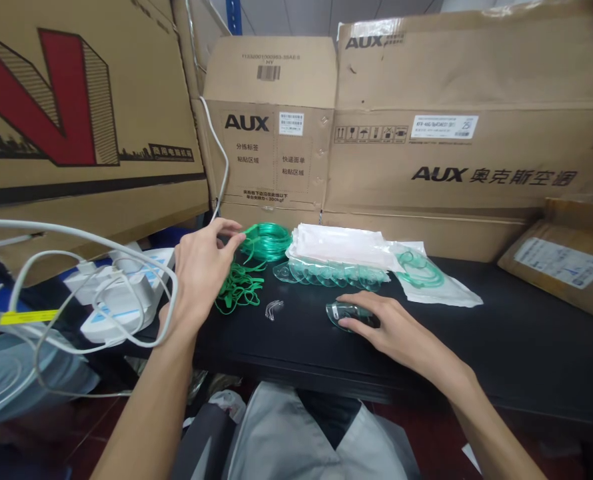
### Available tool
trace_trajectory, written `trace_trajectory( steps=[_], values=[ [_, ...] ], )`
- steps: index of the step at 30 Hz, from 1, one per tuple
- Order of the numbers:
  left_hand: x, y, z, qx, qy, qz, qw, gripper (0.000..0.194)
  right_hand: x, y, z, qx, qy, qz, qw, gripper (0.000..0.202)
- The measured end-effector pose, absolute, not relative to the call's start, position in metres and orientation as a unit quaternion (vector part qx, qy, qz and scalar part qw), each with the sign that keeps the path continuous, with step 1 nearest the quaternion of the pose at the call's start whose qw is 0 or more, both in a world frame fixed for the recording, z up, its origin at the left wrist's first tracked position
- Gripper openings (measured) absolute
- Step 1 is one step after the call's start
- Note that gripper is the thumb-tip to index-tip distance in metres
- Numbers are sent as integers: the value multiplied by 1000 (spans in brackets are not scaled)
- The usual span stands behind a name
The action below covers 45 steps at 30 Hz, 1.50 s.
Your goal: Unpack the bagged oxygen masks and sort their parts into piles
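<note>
My left hand is at the left of the table, thumb and forefinger pinched at the end of a light green elastic strap. Just below it lies a tangled pile of green elastic straps, and beside it a coil of clear green tubing. Under my right hand is a clear green plastic mask, gripped at its edge near the tabletop. A few thin metal strips lie between the hands. Behind them, a row of clear green masks sits against stacked white plastic packets.
A clear bag with green tubing lies right of the packets on the black table. Large cardboard boxes wall off the back. A small carton stands at right; a white power strip with looping cables is at left.
</note>
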State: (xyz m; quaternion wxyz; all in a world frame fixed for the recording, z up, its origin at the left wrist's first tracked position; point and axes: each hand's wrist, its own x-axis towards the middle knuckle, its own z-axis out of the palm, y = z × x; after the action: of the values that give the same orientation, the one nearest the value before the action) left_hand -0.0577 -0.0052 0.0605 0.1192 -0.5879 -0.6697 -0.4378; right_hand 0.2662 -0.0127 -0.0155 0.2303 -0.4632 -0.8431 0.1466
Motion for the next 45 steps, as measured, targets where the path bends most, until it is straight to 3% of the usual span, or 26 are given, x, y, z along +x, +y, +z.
trace_trajectory(
  steps=[9, 16, 22, 24, 26, 31, 35, 42, 45],
  values=[
    [-56, -5, 63, -621, -624, -471, 52, 25, 264, -18, -10, -462, -839, 152, 245, 48],
    [-61, -4, 60, -692, -591, -415, -17, 26, 235, -20, 20, -393, -830, 84, 388, 27],
    [-65, 0, 58, -739, -550, -385, -53, 28, 170, 16, 54, -307, -891, 23, 335, 31],
    [-65, 0, 58, -747, -540, -382, -65, 29, 150, 36, 55, -300, -905, 26, 302, 24],
    [-66, 0, 58, -751, -538, -377, -66, 31, 134, 51, 52, -291, -910, 42, 292, 13],
    [-69, 4, 52, -748, -561, -354, -24, 39, 120, 64, 55, -285, -902, 96, 311, 21],
    [-71, 11, 47, -735, -610, -296, -9, 26, 124, 63, 66, -282, -882, 143, 351, 18],
    [-77, 21, 40, -715, -657, -239, 0, 22, 144, 57, 98, -203, -740, 335, 546, 19],
    [-81, 23, 36, -706, -669, -232, 8, 23, 160, 47, 109, -201, -717, 354, 566, 22]
  ],
)
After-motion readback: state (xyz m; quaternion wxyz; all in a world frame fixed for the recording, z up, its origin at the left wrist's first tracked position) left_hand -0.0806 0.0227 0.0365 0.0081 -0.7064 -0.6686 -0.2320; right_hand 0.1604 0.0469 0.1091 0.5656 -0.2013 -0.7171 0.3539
